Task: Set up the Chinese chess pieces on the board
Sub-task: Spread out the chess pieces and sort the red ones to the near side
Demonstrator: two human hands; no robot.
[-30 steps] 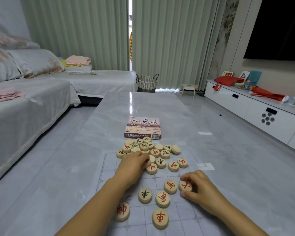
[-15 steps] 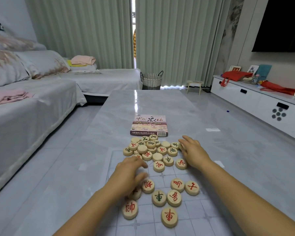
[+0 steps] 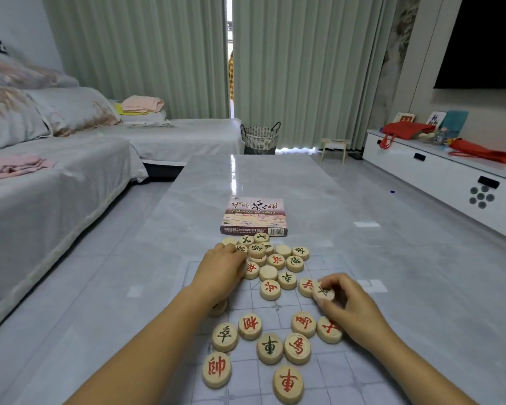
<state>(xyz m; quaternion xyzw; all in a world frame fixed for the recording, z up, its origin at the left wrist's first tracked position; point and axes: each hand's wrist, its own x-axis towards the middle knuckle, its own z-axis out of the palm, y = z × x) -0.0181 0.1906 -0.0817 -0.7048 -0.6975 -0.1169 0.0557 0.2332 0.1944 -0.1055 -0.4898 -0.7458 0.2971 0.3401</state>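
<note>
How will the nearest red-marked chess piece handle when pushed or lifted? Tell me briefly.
The chess piece looks like a flat wooden disc, so it probably slides on the smooth board rather than tipping. Likely stiff and light; on edge it could roll.

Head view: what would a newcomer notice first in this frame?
A loose heap of round wooden chess pieces straddles the far edge of the faint grid board, the printed chess box just behind it. More red- and green-lettered pieces lie scattered nearer, between the forearms. The right hand pinches a green-lettered piece right of the heap; the left hand rests on its left side.
</note>
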